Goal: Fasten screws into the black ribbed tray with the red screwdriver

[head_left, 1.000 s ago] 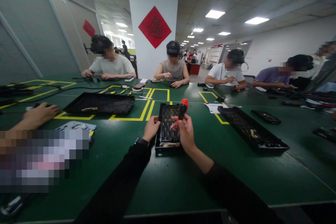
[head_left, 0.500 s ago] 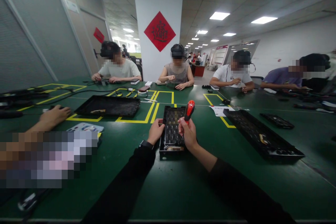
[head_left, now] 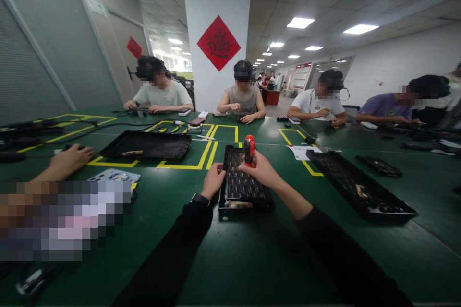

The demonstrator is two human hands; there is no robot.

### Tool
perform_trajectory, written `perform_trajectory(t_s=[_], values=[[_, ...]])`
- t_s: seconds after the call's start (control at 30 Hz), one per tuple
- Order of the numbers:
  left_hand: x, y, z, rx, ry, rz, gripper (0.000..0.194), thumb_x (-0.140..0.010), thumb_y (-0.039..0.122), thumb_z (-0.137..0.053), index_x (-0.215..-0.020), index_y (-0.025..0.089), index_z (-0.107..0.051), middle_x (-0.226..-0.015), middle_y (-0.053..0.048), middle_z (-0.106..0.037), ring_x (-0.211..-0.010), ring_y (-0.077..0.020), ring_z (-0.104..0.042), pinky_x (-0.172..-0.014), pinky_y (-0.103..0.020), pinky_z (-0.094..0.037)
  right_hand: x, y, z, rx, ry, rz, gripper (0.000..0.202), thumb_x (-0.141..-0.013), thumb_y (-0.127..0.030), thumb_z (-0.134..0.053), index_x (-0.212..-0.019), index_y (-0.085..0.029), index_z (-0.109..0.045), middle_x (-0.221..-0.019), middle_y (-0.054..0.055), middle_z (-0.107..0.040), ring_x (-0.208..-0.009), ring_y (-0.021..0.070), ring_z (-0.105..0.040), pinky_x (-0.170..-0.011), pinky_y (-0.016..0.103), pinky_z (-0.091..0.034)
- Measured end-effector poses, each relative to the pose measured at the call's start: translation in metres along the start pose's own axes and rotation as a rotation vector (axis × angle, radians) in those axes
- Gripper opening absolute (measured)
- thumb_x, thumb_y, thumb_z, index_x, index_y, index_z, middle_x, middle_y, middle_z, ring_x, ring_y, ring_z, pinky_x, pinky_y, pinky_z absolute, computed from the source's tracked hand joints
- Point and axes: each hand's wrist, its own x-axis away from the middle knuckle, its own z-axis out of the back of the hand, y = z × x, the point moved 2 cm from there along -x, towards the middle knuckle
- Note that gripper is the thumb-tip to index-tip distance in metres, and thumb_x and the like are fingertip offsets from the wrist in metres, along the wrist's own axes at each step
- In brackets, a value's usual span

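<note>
One black tray [head_left: 245,209], one red-and-black tool [head_left: 249,149]

The tray lies on the worktop [head_left: 245,259], at 12 o'clock from the person. The right hand [head_left: 262,170] is closed around the tool, over the tray's 12 o'clock part; the tip is hidden. The left hand [head_left: 213,181] touches the tray at 9 o'clock; I cannot tell if it pinches. It seems best to hold the tool straight and the tray steady.

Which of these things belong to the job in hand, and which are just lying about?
In the job:
red-black tool, in the right hand
middle tray, left hand at its edge

Apparently just lying about:
left tray
right tray
white paper
flat black part
</note>
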Motion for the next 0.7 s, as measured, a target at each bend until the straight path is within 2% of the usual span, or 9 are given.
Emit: perform_trajectory(t_s=[0.13,0.27,0.43,0.5,0.57,0.7], values=[[0.000,-0.001,0.000,0.002,-0.005,0.004,0.029,-0.074,0.020,-0.050,-0.102,0.016,-0.055,-0.101,-0.007,-0.063,-0.083,-0.0155,-0.060,-0.080,-0.031,-0.045,-0.003,-0.008,0.012,0.192,-0.036,-0.025,0.026,-0.069,-0.039,-0.067,-0.071,-0.013,-0.060,-0.065,0.001,-0.059,-0.061,0.0138,-0.052,-0.059,0.026,-0.041],[-0.001,-0.001,0.000,-0.013,-0.007,0.001,0.028,-0.074,0.020,-0.050,-0.102,0.017,-0.055,-0.100,-0.007,-0.063,-0.083,-0.0158,-0.060,-0.080,-0.031,-0.045,0.000,-0.007,0.011,0.209,0.051,-0.020,0.032,-0.073,-0.044,-0.061,-0.062,-0.015,-0.056,-0.059,-0.001,-0.054,-0.055,0.0116,-0.047,-0.054,0.024,-0.037],[-0.001,-0.002,0.000,-0.023,-0.017,-0.013,0.029,-0.074,0.022,-0.050,-0.102,0.017,-0.055,-0.101,-0.007,-0.063,-0.082,-0.0152,-0.060,-0.079,-0.031,-0.045,0.021,0.013,-0.004,0.069,0.222,-0.032,0.025,-0.071,-0.037,-0.066,-0.081,-0.016,-0.058,-0.069,-0.001,-0.057,-0.054,0.0105,-0.050,-0.053,0.024,-0.041],[-0.001,-0.003,0.000,-0.026,-0.017,-0.007,0.029,-0.075,0.022,-0.050,-0.102,0.016,-0.055,-0.101,-0.008,-0.063,-0.081,-0.0152,-0.060,-0.079,-0.031,-0.045,0.029,0.020,-0.009,-0.040,0.192,-0.093,0.027,-0.075,-0.038,-0.061,-0.093,-0.018,-0.057,-0.063,-0.004,-0.054,-0.042,0.0082,-0.045,-0.041,0.022,-0.036],[-0.001,-0.003,0.000,-0.027,-0.018,-0.007,0.029,-0.075,0.022,-0.050,-0.102,0.016,-0.055,-0.101,-0.008,-0.063,-0.082,-0.0155,-0.060,-0.079,-0.031,-0.046,0.035,0.022,-0.012,-0.120,0.167,-0.124,0.034,-0.077,-0.038,-0.060,-0.103,-0.018,-0.056,-0.057,-0.006,-0.050,-0.037,0.0074,-0.042,-0.036,0.020,-0.033],[-0.001,-0.004,0.000,-0.010,-0.015,-0.008,0.029,-0.074,0.022,-0.050,-0.103,0.016,-0.055,-0.101,-0.008,-0.063,-0.084,-0.0158,-0.060,-0.080,-0.031,-0.046,0.039,0.021,-0.016,-0.206,0.166,-0.112,0.046,-0.073,-0.033,-0.065,-0.116,-0.019,-0.054,-0.060,-0.006,-0.052,-0.044,0.0065,-0.044,-0.040,0.018,-0.035]])
